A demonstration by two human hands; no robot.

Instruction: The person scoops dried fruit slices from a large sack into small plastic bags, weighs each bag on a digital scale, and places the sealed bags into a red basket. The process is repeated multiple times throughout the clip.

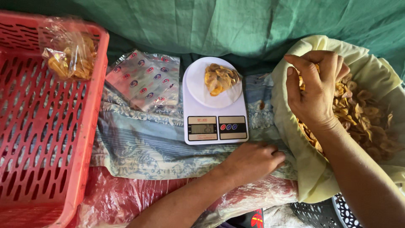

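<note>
My right hand (315, 86) hovers over a heap of yellow banana chips (363, 118) lying in a pale yellow cloth (295, 139); its fingers are pinched together on a few chips. My left hand (252, 160) rests knuckles-up on the patterned blue cloth (143, 147), gripping the yellow cloth's edge just below a white kitchen scale (215, 122). A clear bag with some chips (220, 79) sits on the scale's round pan.
A red plastic crate (46, 135) stands at the left with one filled chip bag (71, 57) inside. A stack of empty printed clear bags (145, 80) lies beside the scale. Green fabric (236, 25) hangs behind. Red plastic wrap (126, 198) lies in front.
</note>
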